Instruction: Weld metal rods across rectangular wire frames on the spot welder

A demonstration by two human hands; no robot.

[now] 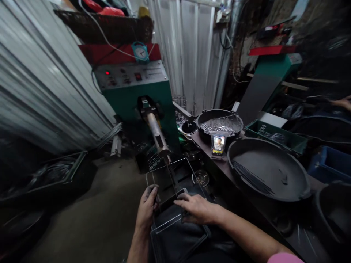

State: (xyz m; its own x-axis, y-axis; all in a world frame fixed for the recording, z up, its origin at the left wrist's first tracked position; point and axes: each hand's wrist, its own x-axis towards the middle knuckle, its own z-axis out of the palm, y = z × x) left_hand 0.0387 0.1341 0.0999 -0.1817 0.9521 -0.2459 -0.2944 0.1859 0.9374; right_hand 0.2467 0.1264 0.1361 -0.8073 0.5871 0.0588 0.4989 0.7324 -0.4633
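A rectangular metal wire frame (pixel 168 223) extends from near my lap toward the tip of a welding machine's arm (pixel 157 133). My left hand (pixel 147 205) is closed around the frame's left side, thumb pointing up. On the right, my right hand (pixel 197 209) has its fingers curled over wires near the frame's middle; part of its grip is hidden under the palm. The arm's narrow lower end is just beyond the frame's far part. Behind it stands the green machine (pixel 117 100) with a red light and switches on its panel.
Right of me, a bench holds a wide black basin (pixel 267 160) with dark rods, another basin (pixel 201 116) with wire pieces, a lit phone (pixel 218 144) and a green crate (pixel 294 140). A crate of metal pieces (pixel 79 160) is left. Another person's hand (pixel 342 103) shows far right.
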